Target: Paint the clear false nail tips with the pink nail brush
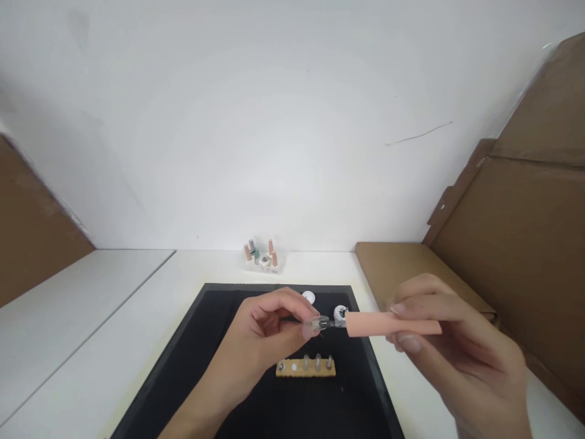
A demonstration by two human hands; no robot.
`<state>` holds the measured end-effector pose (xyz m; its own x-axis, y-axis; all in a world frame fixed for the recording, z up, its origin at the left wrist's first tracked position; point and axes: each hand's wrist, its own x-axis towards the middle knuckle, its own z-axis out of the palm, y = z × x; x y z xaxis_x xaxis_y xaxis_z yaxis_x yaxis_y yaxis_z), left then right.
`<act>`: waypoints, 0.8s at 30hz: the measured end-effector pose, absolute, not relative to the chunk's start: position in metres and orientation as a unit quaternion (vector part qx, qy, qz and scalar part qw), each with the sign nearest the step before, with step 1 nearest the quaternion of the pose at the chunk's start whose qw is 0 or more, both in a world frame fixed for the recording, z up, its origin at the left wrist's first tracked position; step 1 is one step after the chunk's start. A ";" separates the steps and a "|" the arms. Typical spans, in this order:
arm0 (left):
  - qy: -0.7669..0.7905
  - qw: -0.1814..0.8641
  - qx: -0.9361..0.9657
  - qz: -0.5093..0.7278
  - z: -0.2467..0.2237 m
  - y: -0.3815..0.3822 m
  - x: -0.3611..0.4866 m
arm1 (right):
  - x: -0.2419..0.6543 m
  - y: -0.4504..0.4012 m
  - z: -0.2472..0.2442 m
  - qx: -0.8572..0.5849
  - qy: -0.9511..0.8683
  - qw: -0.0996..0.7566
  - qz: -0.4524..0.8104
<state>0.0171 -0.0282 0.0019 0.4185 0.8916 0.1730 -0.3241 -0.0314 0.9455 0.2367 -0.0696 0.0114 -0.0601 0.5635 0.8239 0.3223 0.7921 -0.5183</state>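
Observation:
Between the thumb and fingertips of my left hand (269, 332) is a small clear plastic piece (315, 325), perhaps a nail tip. My right hand (461, 341) grips a long pink handle (370, 324), held level and pointing left. From its end a thin, partly clear and dark tip (336, 324) reaches to the clear piece. Whether the two are joined or only touching I cannot tell. Below them lies a light wooden strip (311, 372) with several small upright clear pieces on it.
A black mat (329, 408) with a raised edge covers the middle of the white table (114, 341). Two small white round items, a disc (309, 297) and a pot (340, 313), lie behind my hands. A clear tray (280, 268) with pink and grey pieces stands near the wall. Cardboard (397, 268) is at right.

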 end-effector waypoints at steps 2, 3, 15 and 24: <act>0.263 0.638 0.545 0.476 0.001 -0.028 0.017 | 0.238 -0.070 0.011 -0.315 -0.723 0.608 0.096; 0.263 0.637 0.545 0.477 0.001 -0.028 0.017 | 0.238 -0.070 0.011 -0.320 -0.721 0.607 0.096; 0.260 0.585 0.563 0.522 -0.007 -0.031 0.013 | 0.242 -0.069 0.007 -0.315 -0.706 0.626 0.098; 0.285 0.483 0.616 0.553 -0.005 -0.034 0.019 | 0.242 -0.069 0.013 -0.312 -0.732 0.599 0.086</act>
